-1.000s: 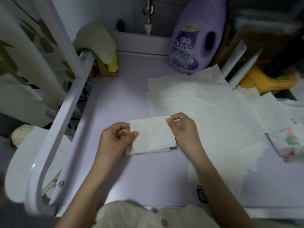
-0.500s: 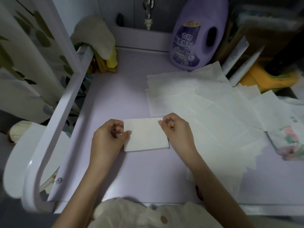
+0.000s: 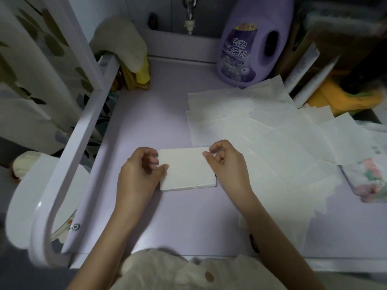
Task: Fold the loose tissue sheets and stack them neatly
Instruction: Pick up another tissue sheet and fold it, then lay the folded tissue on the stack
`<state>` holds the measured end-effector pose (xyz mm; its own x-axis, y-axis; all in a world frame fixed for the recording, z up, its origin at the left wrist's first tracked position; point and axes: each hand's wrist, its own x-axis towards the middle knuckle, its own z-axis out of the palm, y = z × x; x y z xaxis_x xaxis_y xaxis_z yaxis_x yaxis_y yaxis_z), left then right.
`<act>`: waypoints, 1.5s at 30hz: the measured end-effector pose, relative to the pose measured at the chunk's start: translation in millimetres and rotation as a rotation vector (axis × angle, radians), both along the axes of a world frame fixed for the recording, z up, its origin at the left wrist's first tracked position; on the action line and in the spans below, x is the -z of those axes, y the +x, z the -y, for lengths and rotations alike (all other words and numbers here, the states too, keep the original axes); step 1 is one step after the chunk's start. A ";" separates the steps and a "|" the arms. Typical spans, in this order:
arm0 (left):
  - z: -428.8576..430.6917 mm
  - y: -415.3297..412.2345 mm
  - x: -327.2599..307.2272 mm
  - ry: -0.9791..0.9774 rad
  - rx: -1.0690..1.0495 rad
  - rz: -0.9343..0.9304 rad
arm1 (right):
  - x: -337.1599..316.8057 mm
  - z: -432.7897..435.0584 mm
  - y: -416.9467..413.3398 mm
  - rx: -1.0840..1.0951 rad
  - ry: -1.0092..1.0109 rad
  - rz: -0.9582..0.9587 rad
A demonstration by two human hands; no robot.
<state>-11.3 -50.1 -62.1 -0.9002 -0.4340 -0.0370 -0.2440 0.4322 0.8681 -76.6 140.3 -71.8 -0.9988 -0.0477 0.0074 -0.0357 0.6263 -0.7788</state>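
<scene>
Lilac table (image 3: 163,222) | purple bottle (image 3: 251,45) upright, contents unseen | folded tissue stack (image 3: 186,168)

My one head camera, worn high, looking forward and steeply down, close over the purple tabletop (image 3: 159,126), wide-angle bend at the edges, white rail (image 3: 69,155) at left, bottle (image 3: 251,49) at the far edge.

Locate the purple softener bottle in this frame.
In the head view, the purple softener bottle stands upright at the back of the lilac table, right of centre, just behind the far edge of the spread loose tissue sheets.
</scene>
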 end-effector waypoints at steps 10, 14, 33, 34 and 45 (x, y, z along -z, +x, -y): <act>-29.2 4.8 -14.5 0.481 0.015 0.085 | -2.4 3.0 19.0 0.046 -0.625 0.406; -32.3 3.7 -14.4 0.454 0.039 0.107 | -2.9 10.3 26.8 0.024 -0.583 0.442; -39.9 -3.7 -27.0 0.328 0.150 -0.082 | -20.2 -108.7 -27.1 -0.059 0.719 0.148; -41.7 -5.0 -26.7 0.321 0.169 -0.089 | -19.7 -109.6 -25.2 -0.047 0.732 0.087; -47.6 -5.5 -37.9 0.338 0.363 -0.157 | -65.3 -85.3 7.6 0.311 -0.522 0.172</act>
<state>-16.7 -2.5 -24.2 -0.9965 -0.0796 0.0262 0.0137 0.1539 0.9880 -69.0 225.6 -6.5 -0.9544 0.2119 -0.2103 0.2395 0.1232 -0.9630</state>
